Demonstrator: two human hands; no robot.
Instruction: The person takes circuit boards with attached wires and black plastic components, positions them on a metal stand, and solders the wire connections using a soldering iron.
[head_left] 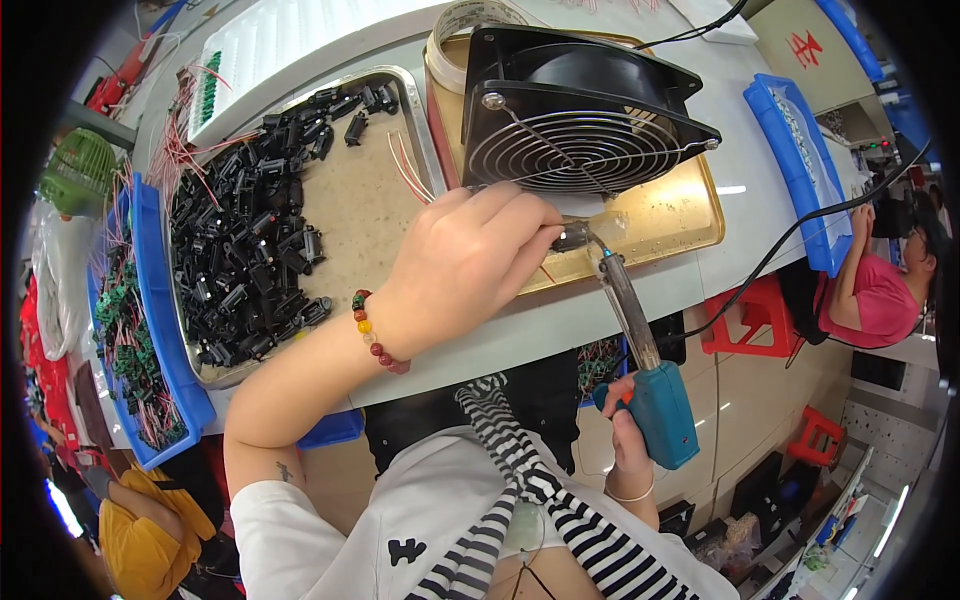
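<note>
Small black part (571, 238) partly hidden by left hand (472, 248); white tray (300, 42) cut off at top.

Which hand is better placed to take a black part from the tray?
Left, probably. The left hand is nearer the tray, though it seems to pinch a small part that would need setting down first. The right hand is farther off, gripping the soldering gun.

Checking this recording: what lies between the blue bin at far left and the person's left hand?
In the head view, the metal tray: black parts heaped toward the blue bin, then tan tray bottom toward the left hand.
</note>
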